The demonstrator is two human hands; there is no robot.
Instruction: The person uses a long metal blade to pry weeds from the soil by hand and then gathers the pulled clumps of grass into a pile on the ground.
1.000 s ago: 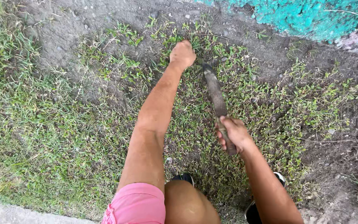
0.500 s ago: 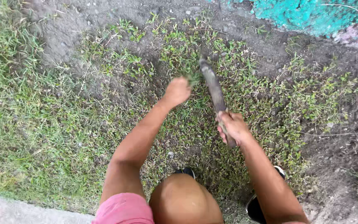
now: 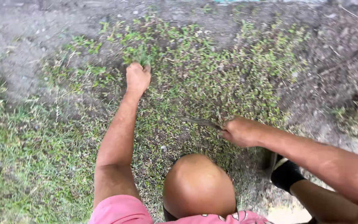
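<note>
I am crouched over a patch of low grass and weeds. My left hand (image 3: pixel 137 77) reaches forward and is closed around a tuft of green grass (image 3: pixel 139 56) that sticks up past my knuckles. My right hand (image 3: pixel 240 131) grips the handle of a long rusty knife (image 3: pixel 198 122), whose blade lies low and nearly flat over the ground, pointing left. The blade is blurred and partly lost among the weeds. My bent knee (image 3: pixel 198 184) sits between the two arms.
Bare dark soil (image 3: pixel 332 66) lies along the top and right of the weed patch. Thicker grass (image 3: pixel 25 157) covers the left side. My foot in a black sock (image 3: pixel 286 173) rests at the lower right.
My left hand moved back out to the upper left and closed on a grass tuft. The knife swung from pointing away from me to lying low, pointing left.
</note>
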